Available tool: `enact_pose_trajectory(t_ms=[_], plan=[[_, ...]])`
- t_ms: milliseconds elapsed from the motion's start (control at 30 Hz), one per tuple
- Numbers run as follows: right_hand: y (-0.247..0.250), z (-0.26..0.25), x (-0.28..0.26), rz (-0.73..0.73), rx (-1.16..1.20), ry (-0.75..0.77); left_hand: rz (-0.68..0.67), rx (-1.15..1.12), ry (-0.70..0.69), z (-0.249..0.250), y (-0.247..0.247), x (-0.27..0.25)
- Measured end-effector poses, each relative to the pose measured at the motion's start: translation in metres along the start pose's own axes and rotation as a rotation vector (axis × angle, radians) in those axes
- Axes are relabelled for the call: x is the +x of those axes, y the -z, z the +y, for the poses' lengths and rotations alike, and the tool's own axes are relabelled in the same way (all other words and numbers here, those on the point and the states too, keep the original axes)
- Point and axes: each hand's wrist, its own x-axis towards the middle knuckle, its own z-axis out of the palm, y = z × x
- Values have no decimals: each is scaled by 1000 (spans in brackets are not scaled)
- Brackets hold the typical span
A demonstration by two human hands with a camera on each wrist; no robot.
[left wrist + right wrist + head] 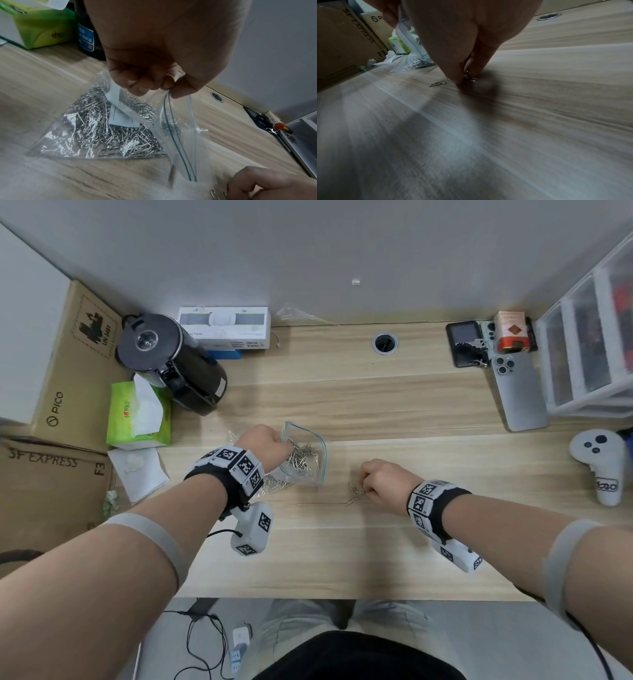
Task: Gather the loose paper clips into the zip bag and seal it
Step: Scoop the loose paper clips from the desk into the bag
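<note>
Here my left hand (263, 445) pinches the upper edge of the zip bag (180, 136) between curled fingers (135, 82) and thumb, holding its mouth lifted off the desk (394, 412) so the two blue-green zip lines hang apart. The bag's lower part lies flat on the wood, left of centre, and it is heaped with silver paper clips (102, 129); a small white label sits inside near the top.

To the right of the bag, my right hand (385, 484) is down on the desk with fingertips (460, 79) bunched together on a few loose paper clips (356, 493). From the right wrist view the tips press right at the clips, though shadow and blur keep me from telling whether any clip is actually lifted or merely touched. One clip (437, 83) lies apart, just beside my fingers on their left in that view.

Around the edges: a green tissue box (138, 416) and a black kettle (171, 357) to the left rear, cardboard boxes (68, 371) at far left, a phone (519, 395) lying face down at right beside clear plastic drawers (589, 344), and a white controller (601, 463) near the right edge.
</note>
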Motion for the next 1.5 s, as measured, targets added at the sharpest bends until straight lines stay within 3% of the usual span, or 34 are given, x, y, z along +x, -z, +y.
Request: enact_pose_trajectory(t_ms=[300,800,1100,1333,1500], plan=[[-2,-9,1,-18,71,-129,-3,1,11,2,-1,1],[2,-14,6,-49,56,-207,-3,-8,18,4,0,1],[-6,-18,6,-14,21,-155,4,-22,19,4,2,2],[-2,-18,6,18,176,-182,-3,-19,27,4,2,3],[28,-21,19,185,515,-408,-9,-29,33,3,6,3]])
